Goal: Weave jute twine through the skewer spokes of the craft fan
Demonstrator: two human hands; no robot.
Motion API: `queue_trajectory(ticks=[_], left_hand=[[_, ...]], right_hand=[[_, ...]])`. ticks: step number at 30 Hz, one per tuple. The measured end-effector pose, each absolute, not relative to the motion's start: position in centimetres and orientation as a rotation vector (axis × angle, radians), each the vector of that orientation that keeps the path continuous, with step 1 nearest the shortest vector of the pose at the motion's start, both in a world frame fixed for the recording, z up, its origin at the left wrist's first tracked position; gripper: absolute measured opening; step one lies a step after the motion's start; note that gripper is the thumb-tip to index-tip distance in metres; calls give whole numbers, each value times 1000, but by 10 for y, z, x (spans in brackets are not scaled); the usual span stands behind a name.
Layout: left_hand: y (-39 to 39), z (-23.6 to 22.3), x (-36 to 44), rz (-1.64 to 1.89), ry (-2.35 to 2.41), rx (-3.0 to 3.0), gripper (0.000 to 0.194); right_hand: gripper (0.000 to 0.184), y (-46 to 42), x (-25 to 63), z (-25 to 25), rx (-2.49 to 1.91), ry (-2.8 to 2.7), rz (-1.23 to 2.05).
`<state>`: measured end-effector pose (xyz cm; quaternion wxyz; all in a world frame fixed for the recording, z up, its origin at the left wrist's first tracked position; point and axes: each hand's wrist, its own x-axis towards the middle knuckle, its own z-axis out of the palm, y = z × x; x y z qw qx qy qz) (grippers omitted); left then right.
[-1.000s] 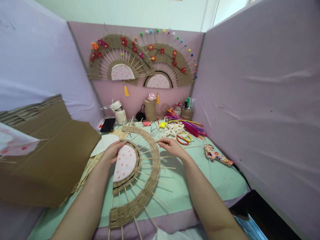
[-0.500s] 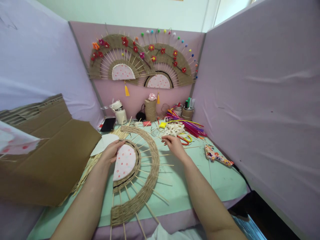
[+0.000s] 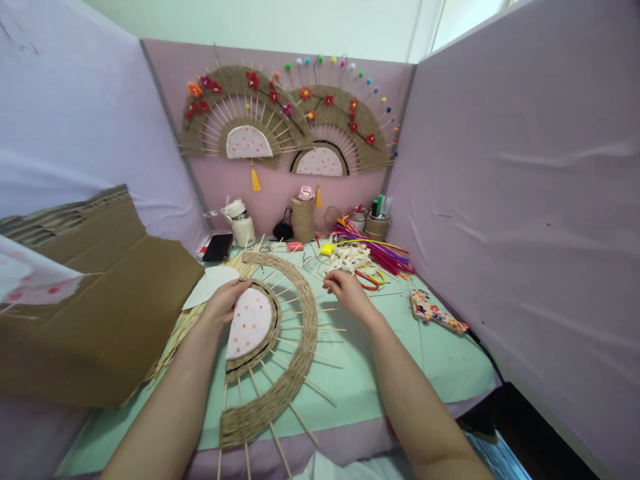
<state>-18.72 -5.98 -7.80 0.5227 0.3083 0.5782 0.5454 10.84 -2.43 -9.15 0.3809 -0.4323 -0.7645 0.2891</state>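
My left hand (image 3: 227,301) grips the upper inner part of a half-round fan (image 3: 309,313) made of thin sticks woven with brown twine. Its flat side faces left, and the stick tips stick out past the outer band on the right. A white half-disc with pink dots (image 3: 249,325) covers its centre, edged by a black line in the twine. To the right of the fan's upper edge, my right hand (image 3: 346,292) is closed in a pinch near the stick tips. Whatever lies between those fingers is too small to make out.
Cardboard (image 3: 95,313) stands at left, beside loose sticks (image 3: 175,340). Behind are a phone (image 3: 218,247), bottle (image 3: 243,227), twine roll (image 3: 303,220), pipe cleaners (image 3: 373,250) and scissors (image 3: 370,280). A flowered glue gun (image 3: 435,312) lies right. Finished fans (image 3: 223,83) hang on the back panel.
The view has shifted very slightly. Both hands and the fan stay almost where they were, with no change of grip visible.
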Motion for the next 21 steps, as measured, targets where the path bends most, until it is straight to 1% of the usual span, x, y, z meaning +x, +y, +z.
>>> queue_trajectory(ticks=[6,7,10,12,15,18,21], left_hand=[[-55,-94,-179,1201,1698,880,14],[-55,-96,-180,1192,1771,922,18],[-56,-97,-182,1210,1973,1061,41],[-58,-91,-181,1215,2113,1289,50],[-59,-76,-166,1090,2165,1847,44],[-53,-61,-135,871,1824,2152,31],[-39,-58,-99,704,1527,2332,26]], right_hand=[[10,-23,104,-99,-1285,-2181,629],[10,-22,104,-101,-1288,-2193,630],[10,-20,103,-105,-1292,-2208,640],[10,-19,103,-107,-1294,-2211,645],[12,-17,104,-110,-1289,-2205,656],[12,-15,104,-112,-1278,-2187,662],[11,-12,105,-113,-1270,-2139,660]])
